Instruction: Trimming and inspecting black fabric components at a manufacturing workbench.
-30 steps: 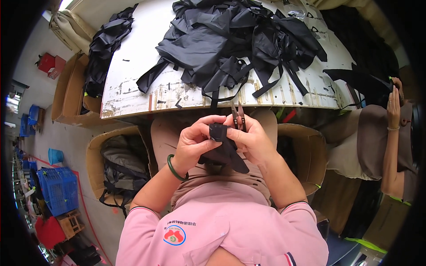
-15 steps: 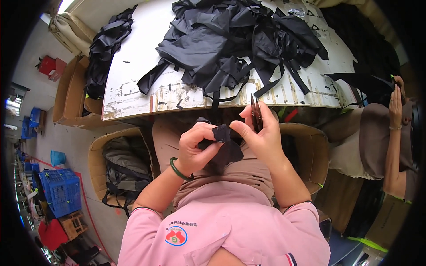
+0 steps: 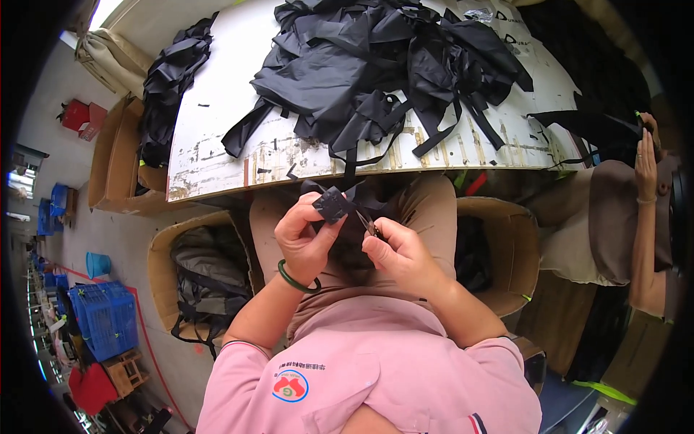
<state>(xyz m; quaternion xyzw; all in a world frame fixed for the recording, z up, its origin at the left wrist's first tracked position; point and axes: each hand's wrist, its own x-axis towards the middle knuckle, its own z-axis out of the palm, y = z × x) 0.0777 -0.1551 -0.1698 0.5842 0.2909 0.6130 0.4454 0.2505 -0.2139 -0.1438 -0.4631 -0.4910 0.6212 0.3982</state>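
Between the thumb and fingers of my left hand [image 3: 300,242] is pinched a black fabric piece [image 3: 330,205], its end folded up into a small square tab. More dark cloth hangs behind it over my lap, partly hidden by my hands. My right hand [image 3: 405,253] is closed around a pair of thread snips [image 3: 369,223]. Their pointed blades angle up and left, close to the edge of the black fabric; whether they touch it I cannot tell. Both hands are above my lap, just in front of the table edge.
A heap of black fabric pieces with straps [image 3: 325,83] covers much of the white worn table [image 3: 275,155]. Cardboard boxes stand at my left [image 3: 163,271] and right [image 3: 517,253], the left one holding grey-black cloth. At far right, another person's hand [image 3: 645,163] touches black cloth.
My right hand has come down and left, turning the snips from pointing upward to pointing at the fabric. My left hand has shifted slightly left and raised the fabric's tab.
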